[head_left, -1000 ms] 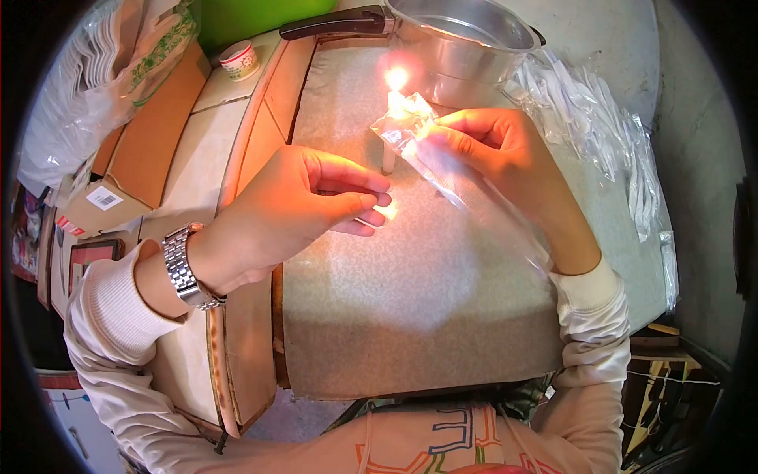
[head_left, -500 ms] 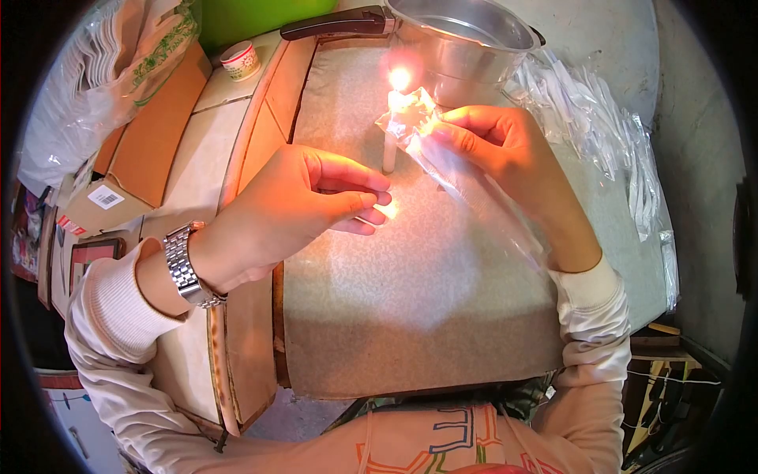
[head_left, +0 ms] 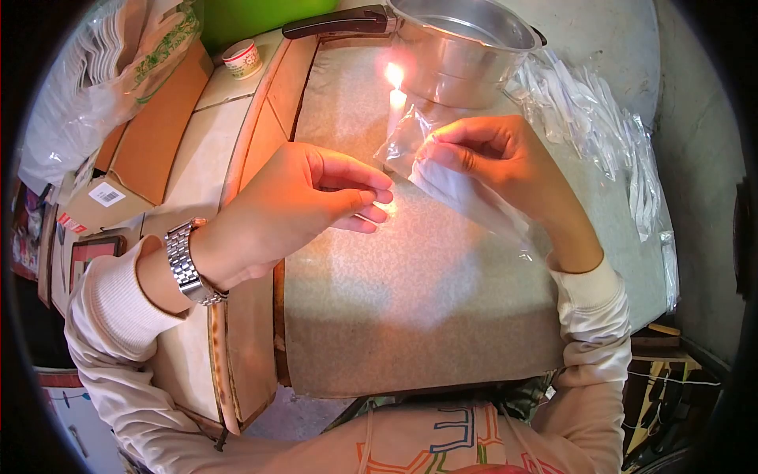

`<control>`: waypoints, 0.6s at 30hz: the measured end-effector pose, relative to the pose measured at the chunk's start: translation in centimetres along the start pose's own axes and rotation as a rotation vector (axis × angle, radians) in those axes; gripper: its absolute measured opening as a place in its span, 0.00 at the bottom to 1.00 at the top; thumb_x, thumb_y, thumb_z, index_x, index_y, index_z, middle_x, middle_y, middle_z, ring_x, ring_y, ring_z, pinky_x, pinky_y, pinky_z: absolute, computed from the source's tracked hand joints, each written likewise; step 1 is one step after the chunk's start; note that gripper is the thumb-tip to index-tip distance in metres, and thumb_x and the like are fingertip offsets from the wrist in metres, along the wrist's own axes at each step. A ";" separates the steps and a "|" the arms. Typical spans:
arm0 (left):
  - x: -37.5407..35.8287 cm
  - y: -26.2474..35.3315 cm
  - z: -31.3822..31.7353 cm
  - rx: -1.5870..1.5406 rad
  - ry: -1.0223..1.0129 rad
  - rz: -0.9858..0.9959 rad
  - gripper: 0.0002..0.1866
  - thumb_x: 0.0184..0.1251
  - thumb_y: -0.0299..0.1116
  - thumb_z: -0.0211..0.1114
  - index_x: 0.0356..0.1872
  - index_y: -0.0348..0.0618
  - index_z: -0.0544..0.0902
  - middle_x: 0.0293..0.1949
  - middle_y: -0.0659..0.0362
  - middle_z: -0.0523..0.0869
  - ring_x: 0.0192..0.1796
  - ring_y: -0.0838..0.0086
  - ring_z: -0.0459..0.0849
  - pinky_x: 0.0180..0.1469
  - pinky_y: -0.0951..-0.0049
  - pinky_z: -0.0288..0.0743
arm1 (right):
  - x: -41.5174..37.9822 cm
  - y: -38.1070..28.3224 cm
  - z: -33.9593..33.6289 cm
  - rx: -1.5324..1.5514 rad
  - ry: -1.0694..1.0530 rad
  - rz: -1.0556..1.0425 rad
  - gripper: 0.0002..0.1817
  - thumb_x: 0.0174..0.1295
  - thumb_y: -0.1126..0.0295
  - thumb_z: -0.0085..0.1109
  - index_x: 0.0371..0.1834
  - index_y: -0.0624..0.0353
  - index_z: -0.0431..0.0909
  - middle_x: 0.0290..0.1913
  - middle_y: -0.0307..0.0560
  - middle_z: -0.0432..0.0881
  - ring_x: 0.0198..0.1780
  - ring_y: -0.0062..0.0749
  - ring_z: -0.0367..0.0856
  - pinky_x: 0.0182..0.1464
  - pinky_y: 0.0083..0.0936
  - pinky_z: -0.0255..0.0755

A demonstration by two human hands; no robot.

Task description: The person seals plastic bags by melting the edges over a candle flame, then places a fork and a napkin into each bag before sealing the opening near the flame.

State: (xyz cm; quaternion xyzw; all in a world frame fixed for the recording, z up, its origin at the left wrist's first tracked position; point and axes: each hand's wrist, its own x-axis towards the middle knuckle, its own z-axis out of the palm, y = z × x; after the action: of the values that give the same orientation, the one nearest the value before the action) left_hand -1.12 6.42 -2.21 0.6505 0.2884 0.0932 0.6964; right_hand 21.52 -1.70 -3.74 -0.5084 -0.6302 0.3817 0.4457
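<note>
Head view: right hand point(head_left: 489, 158) — thumb and forefinger pinched on a clear plastic sleeve point(head_left: 466, 193), white inside. Left hand point(head_left: 316, 193) — fingers loosely curled, thumb close alongside; thumb-to-fingertip contact, cannot tell. Sleeve glossy, crinkled at upper end, slanted above the tabletop point(head_left: 410, 340), that end just beside or before a lit candle point(head_left: 397, 103). Candle white, upright. Tabletop pale, patterned, warmly lit mid-area. Behind candle, steel pot point(head_left: 466, 59); at right, wrapped white packets point(head_left: 612, 142); at left, tiled ledge point(head_left: 181, 170), cardboard box point(head_left: 162, 126), small cup point(head_left: 242, 60).
</note>
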 end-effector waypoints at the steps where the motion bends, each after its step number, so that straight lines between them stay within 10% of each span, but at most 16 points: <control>1: 0.0 0.0 0.0 0.003 -0.002 0.002 0.13 0.64 0.26 0.61 0.48 0.31 0.78 0.44 0.53 0.83 0.43 0.74 0.84 0.47 0.75 0.79 | 0.0 0.0 0.0 0.021 -0.010 0.001 0.11 0.63 0.67 0.58 0.40 0.65 0.81 0.34 0.39 0.83 0.37 0.17 0.79 0.41 0.18 0.72; 18: 0.1 0.0 0.0 0.005 0.011 -0.011 0.13 0.64 0.25 0.60 0.47 0.31 0.79 0.44 0.54 0.83 0.42 0.75 0.84 0.47 0.75 0.79 | 0.3 -1.0 -0.3 -0.036 0.058 0.057 0.12 0.65 0.66 0.55 0.40 0.66 0.81 0.33 0.39 0.83 0.35 0.16 0.77 0.39 0.16 0.71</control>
State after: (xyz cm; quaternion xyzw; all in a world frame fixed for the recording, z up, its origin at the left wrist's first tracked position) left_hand -1.09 6.44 -2.26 0.6502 0.2961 0.0922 0.6936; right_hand 21.45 -1.57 -2.68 -0.5450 -0.6091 0.3680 0.4432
